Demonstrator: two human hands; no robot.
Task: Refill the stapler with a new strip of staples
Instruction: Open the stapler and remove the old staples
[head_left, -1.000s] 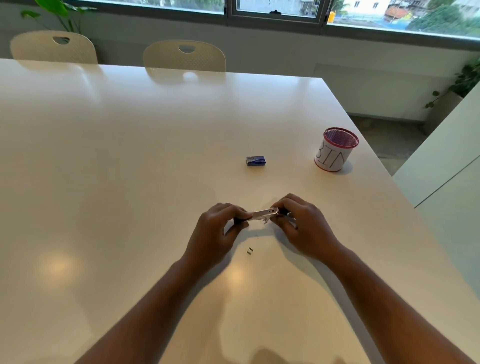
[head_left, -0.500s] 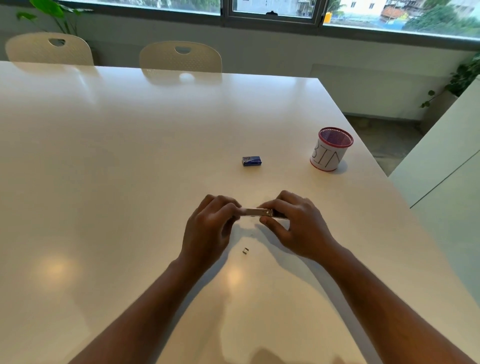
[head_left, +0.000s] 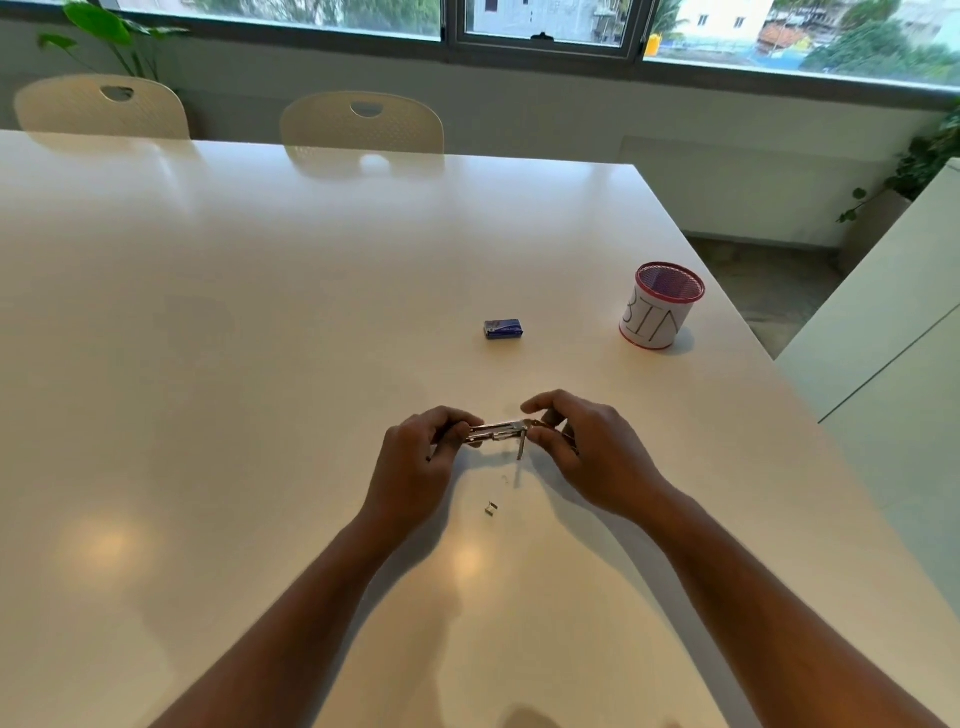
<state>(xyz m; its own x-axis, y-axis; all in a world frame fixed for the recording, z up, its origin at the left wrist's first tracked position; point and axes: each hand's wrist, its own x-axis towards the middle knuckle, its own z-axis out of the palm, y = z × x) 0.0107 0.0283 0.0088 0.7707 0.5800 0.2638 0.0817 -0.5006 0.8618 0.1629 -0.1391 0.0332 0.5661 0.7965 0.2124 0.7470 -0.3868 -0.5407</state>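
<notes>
A small metal stapler (head_left: 497, 432) is held just above the white table (head_left: 260, 338) between both hands. My left hand (head_left: 422, 457) grips its left end with curled fingers. My right hand (head_left: 582, 447) pinches its right end, where a thin metal piece (head_left: 520, 448) hangs straight down. A short bit of staples (head_left: 490, 509) lies on the table just below the hands. A small blue staple box (head_left: 503, 329) lies closed further back, apart from both hands.
A red-rimmed mesh cup marked BIN (head_left: 661, 306) stands at the right near the table edge. Two cream chairs (head_left: 361, 123) are tucked in at the far side. A pale cabinet (head_left: 893, 332) stands to the right of the table.
The hands have drawn slightly apart, exposing more of the stapler. A thin metal piece now hangs down from its right end. The staple bit on the table has stayed put.
</notes>
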